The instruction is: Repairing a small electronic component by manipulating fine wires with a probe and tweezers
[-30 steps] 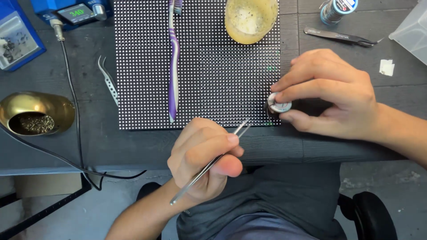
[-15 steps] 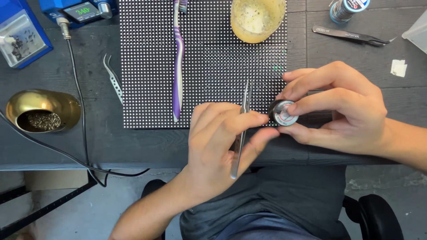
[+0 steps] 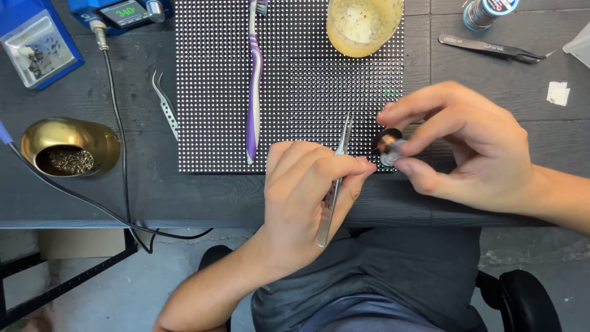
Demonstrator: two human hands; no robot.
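My left hand grips silver tweezers, their tips pointing up over the dotted black LED panel. My right hand holds a small round spool between thumb and fingers, tilted on its side just above the panel's lower right corner. The tweezer tips sit a short way left of the spool, apart from it.
On the panel lie a purple toothbrush and a yellowish cup. Spare tweezers, a brass tip-cleaner bowl, a blue box, a soldering station and cable lie left. Black tweezers and a solder reel lie right.
My left hand moved up and right, swinging the tweezers upright beside the spool. My right hand lifted the spool off the panel's edge and tilted it.
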